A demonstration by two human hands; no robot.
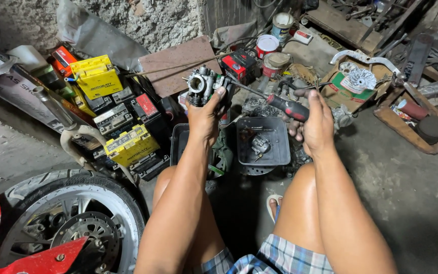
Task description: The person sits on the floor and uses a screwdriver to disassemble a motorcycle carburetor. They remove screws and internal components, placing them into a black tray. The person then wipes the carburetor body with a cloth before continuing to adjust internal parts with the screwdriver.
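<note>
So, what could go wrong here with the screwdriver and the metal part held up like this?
The screwdriver tip might slip off the carburetor and jab the left hand gripping it. Any loosened screw could drop beside the grey tray and get lost among the floor clutter. The right hand holds only the handle.

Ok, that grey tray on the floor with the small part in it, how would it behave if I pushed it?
The grey tray looks like thin plastic, so probably light and a bit flexible. It should slide rather than tip, being shallow and flat-bottomed. The small metal part inside lies loose and would likely shift or rattle.
</note>
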